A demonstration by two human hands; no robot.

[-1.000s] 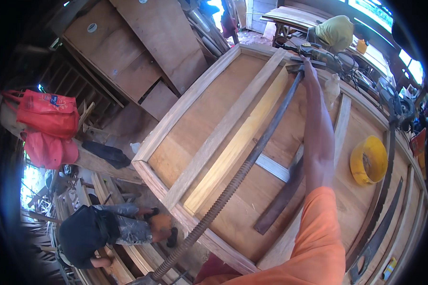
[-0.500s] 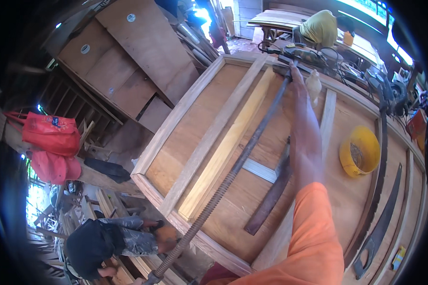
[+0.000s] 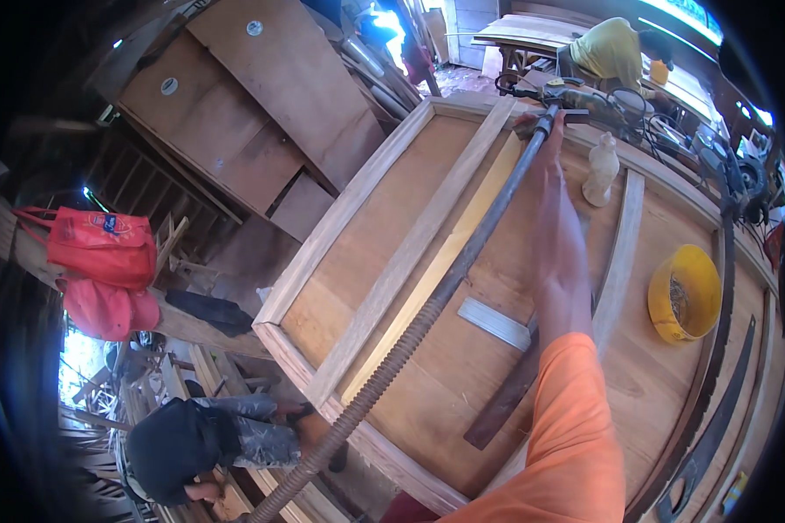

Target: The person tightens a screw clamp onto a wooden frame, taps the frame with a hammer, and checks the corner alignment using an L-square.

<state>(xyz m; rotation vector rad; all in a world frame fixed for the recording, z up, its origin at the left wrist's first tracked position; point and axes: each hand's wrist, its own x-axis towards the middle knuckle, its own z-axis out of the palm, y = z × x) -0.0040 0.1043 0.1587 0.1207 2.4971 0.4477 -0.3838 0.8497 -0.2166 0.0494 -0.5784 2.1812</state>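
Note:
My right hand, at the end of an orange-sleeved arm, is closed round the far end of a long bar clamp. The clamp has a smooth grey bar and a ribbed, threaded brown rod running to the lower left, and its near end leaves the picture. It slants over a framed wooden panel and partly covers a pale yellow wood strip. Beneath my arm lie a dark wood piece and a short silvery strip. My left hand does not show.
On the panel, a yellow tub of small metal bits, a cloudy plastic bottle and a handsaw lie to the right. One person bends at lower left; another works behind. Red bags hang left.
My right hand has shifted the clamp, whose far end now shows a flat metal jaw. The clamp hides more of the yellow strip. The whole view has swung a little, moving the scene rightward.

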